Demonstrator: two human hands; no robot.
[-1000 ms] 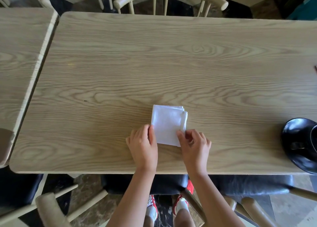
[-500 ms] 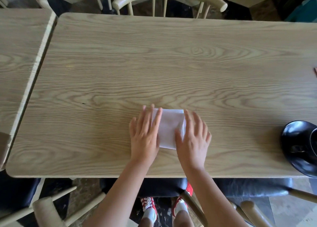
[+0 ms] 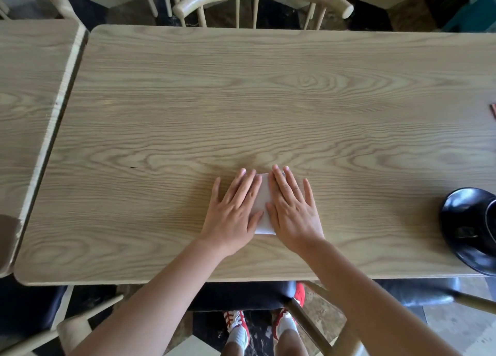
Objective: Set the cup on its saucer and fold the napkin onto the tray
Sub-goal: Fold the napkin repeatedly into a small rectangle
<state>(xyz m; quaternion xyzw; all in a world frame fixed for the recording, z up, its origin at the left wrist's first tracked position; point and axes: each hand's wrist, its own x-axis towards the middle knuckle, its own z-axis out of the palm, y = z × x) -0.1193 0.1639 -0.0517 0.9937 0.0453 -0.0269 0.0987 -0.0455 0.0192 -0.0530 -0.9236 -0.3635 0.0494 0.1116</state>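
Both hands have slid inward since the earlier frame, so the left hand (image 3: 233, 212) and right hand (image 3: 292, 210) now lie flat with straight fingers, grip released, pressing the napkin (image 3: 262, 205) onto the bench (image 3: 188, 108). Only a narrow white strip of its soft folded rectangle shows between them; the rest is hidden under the palms. Well to the right of the hands, a glossy black round saucer (image 3: 461, 216) carrying a dark cup (image 3: 491, 221) is cut off by the frame edge on the pale wood-grain surface.

Two hands (image 3: 261, 210), one napkin (image 3: 263, 210), one saucer (image 3: 464, 221).
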